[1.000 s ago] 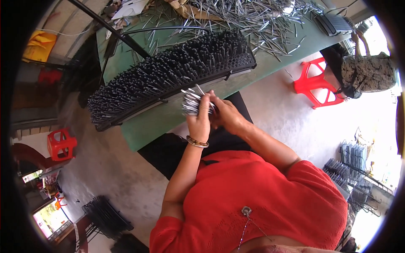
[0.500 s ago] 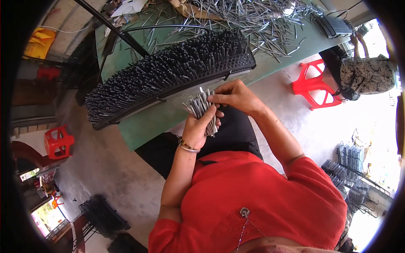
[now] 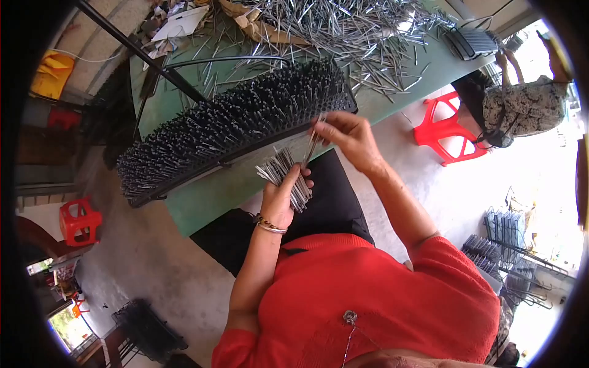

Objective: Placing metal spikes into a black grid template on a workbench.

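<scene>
A bundle of thin metallic sticks [image 3: 280, 164] is gripped in my left hand [image 3: 282, 195], my thumb across it and the sticks fanning out at the top. My right hand [image 3: 353, 140] pinches a stick or a few sticks [image 3: 313, 144], held above and right of the bundle near the rack's right end; the exact number is blurred. In front of both hands lies a long curved black rack [image 3: 227, 161] with rows of holes, its surface thickly filled with upright dark sticks [image 3: 233, 113].
The rack rests on a green table [image 3: 196, 208]. A heap of loose sticks [image 3: 362, 37] spreads at the table's back, beside torn brown paper [image 3: 257, 24]. A person in patterned clothing [image 3: 521, 107] sits on a red stool [image 3: 445, 129] at right. Another red stool [image 3: 80, 221] stands left.
My right hand has drawn away from the bundle, up toward the rack, with a stick or sticks pinched in it. The bundle stays in my left hand; the view has shifted slightly.
</scene>
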Demonstrator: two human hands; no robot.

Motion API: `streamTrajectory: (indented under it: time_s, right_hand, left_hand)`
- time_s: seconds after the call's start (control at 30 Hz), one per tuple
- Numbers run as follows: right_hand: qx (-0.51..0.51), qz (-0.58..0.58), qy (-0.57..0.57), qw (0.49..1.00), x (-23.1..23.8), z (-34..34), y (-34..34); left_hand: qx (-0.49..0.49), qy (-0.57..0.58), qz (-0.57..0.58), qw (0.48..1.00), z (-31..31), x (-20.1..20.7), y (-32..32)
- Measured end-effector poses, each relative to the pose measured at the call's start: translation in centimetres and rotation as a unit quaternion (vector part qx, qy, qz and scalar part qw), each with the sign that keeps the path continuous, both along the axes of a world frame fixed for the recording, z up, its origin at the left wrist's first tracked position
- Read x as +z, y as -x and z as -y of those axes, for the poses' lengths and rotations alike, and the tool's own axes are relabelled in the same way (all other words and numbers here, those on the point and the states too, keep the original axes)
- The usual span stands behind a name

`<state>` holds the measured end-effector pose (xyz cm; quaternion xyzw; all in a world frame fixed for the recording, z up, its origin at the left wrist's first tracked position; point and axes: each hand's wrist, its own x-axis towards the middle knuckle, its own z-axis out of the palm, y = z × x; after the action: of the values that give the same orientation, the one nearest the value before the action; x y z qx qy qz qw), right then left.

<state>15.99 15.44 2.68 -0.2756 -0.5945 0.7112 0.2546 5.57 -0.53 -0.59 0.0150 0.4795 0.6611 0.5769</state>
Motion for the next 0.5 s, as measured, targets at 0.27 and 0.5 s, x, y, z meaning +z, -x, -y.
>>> streamTrajectory:
  time_s: [0.27, 0.5]
  right_hand:
    - [-0.084, 0.027, -0.319, 0.944, 2.5, -4.2, 2.3]
    - [-0.08, 0.033, -0.348, 0.934, 1.4, -4.5, 2.6]
  left_hand:
    - [-0.068, -0.003, 0.029, 0.997, -0.3, 0.9, -0.3]
    - [-0.097, -0.025, 0.029, 0.995, 0.0, 0.6, -0.1]
